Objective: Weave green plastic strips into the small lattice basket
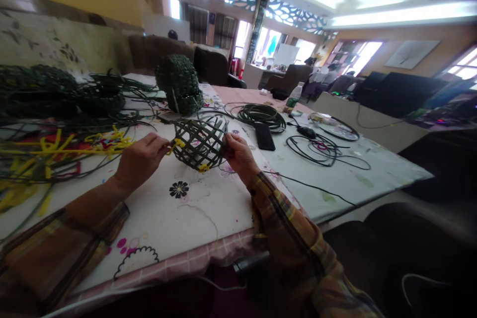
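An openwork woven ball (199,141) of dark green strips is held just above the table between my two hands. Small yellow twisted pieces (179,143) sit on its left side and at its bottom. My left hand (143,156) is closed, thumb and fingers pinching a yellow strip (169,148) at the ball's left side. On the other side, my right hand (239,154) grips the ball's right edge, its fingertips partly hidden behind the strips. Behind the ball stands a densely woven dark green piece (181,84).
Yellow and red strips (55,151) and dark green woven pieces (63,89) lie at the left. Coiled green strip (261,117), a black phone (265,136), a computer mouse (306,132), a bottle (294,97) and a looser coil (313,150) lie at the right.
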Tool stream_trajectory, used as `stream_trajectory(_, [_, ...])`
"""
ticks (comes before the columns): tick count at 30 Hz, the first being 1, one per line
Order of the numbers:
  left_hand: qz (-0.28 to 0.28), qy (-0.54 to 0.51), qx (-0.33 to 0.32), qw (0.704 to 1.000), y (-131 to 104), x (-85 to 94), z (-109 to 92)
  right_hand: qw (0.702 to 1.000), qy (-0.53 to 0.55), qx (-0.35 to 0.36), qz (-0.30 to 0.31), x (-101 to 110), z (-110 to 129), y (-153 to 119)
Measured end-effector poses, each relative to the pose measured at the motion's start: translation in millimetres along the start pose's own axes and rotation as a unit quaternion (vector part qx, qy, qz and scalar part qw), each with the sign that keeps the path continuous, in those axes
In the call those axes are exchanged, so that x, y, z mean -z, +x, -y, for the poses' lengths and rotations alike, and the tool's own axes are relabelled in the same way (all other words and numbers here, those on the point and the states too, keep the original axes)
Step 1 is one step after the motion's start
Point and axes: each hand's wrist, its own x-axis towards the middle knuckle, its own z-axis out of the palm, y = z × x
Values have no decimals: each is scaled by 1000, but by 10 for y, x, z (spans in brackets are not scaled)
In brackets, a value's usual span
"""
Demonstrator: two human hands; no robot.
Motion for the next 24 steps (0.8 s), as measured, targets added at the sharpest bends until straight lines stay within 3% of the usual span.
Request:
stream_trajectory(2, [21,-26,7,999,20,8,4,1000,3,-2,-2,-5,1,-2])
stream_trajectory(4, [66,-105,59,991,41,9,5,1000,6,-2,-8,-5,-1,-1])
stream_trajectory(7, [148,-282,199,927,59,-1,8,1000,6,-3,-18,4,-7,2])
stream_trajectory(9, [154,-337,240,897,59,-10,11,1000,4,-4,-18,12,-10,3])
stream_trajectory(11, [125,-300,208,922,51,-16,17,1000,1,-4,-12,17,-9,2])
stream_trajectory(15, [72,-139,66,985,16,-13,35,1000,-1,-5,-9,21,-2,3])
stream_trajectory(19, [38,-76,-6,996,-19,-4,16,1000,1,4,9,24,-8,9])
stream_trajectory(24, [-13,-29,-33,999,-26,-3,-43,1000,-5,0,23,25,-22,7])
